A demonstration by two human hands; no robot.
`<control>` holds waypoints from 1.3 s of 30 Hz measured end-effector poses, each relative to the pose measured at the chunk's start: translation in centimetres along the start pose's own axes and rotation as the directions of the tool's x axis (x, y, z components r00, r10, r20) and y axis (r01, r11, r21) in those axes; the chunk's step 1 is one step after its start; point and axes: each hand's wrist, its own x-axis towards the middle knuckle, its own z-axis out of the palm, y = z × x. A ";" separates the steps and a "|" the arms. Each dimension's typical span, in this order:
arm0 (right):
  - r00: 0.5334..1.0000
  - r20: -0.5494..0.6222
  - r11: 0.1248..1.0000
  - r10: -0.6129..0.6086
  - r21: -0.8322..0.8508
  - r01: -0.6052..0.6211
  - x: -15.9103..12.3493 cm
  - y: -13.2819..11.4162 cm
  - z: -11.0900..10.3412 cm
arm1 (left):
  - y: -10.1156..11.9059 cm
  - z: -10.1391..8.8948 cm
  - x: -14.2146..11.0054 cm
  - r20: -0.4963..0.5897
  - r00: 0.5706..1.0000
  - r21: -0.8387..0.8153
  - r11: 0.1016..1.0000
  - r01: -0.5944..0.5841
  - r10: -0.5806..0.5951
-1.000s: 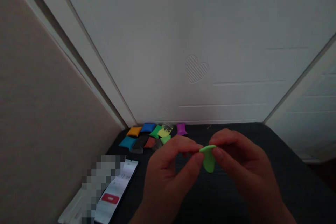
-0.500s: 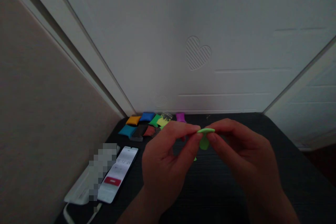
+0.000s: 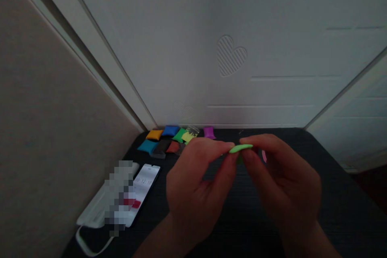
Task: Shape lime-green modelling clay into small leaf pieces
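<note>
A flattened piece of light green modelling clay (image 3: 241, 148) is held up over the dark table, seen nearly edge-on. Its left end is pinched between the thumb and index finger of my left hand (image 3: 199, 181). The thumb and index finger of my right hand (image 3: 287, 177) grip its right end. Part of the green piece hangs below, mostly hidden by the thumbs. A small pink piece (image 3: 264, 156) shows through the gap in my right hand's fingers; what it is I cannot make out.
Small coloured packets lie at the back left of the table, among them an orange one (image 3: 154, 134), a blue one (image 3: 170, 130) and a purple one (image 3: 209, 132). A phone (image 3: 147, 181) and a white object with a cable (image 3: 90, 214) lie at left. A white panel (image 3: 181, 48) rises behind.
The green clay has tilted, so its hanging part shows less. The pink piece has come into sight by my right hand. Both hands have shifted slightly right in the picture.
</note>
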 end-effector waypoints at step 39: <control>0.999 -0.036 0.985 -0.036 0.170 0.042 0.3 0.2 -0.3 | 0.5 -0.4 0.8 0.273 0.961 -0.036 0.998 0.045 -0.033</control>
